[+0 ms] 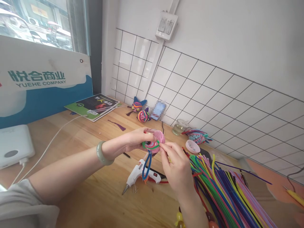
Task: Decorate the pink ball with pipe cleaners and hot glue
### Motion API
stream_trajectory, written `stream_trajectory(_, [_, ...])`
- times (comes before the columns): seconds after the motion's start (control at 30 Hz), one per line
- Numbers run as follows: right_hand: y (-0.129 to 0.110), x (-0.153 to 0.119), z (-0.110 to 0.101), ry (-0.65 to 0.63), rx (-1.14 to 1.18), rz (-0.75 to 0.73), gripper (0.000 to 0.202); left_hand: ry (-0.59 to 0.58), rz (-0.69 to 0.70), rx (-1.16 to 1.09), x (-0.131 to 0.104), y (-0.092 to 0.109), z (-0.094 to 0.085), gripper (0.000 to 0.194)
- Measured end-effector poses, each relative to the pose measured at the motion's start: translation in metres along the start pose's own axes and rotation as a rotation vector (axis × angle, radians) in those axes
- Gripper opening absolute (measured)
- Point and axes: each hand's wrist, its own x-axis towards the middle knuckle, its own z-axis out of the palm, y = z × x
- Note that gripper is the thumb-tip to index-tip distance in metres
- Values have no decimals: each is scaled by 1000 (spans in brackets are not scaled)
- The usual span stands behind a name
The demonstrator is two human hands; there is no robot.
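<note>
My left hand (140,138) is closed around a small ball wound with pink pipe cleaner (159,135), which has a green strip and a dark spot on its near side. A blue pipe-cleaner loop (146,167) hangs below the ball. At the ball's right side, my right hand (177,161) pinches the end of the green pipe cleaner (155,147) between thumb and forefinger; the fingertips hide the very tip. A white hot glue gun (140,174) lies on the table beneath both hands, its nozzle pointing to the lower left.
A large bundle of coloured pipe cleaners (220,190) spreads at the right. Behind my hands are two finished striped balls, one of them (143,116) in front, a phone (158,110), a glass jar (180,126) and a small pink dish (192,146). A white power bank (15,142) trails a cable at left.
</note>
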Motion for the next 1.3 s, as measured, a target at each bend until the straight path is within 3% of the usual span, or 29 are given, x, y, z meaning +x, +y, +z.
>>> stream_trajectory(0.3, [0, 0, 0, -2, -22, -6, 17, -71, 34, 24, -1, 0, 0, 30])
stream_trajectory(1.3, [-1, -1, 0, -8, -87, -15, 21, -56, 21, -30, -1, 0, 1, 29])
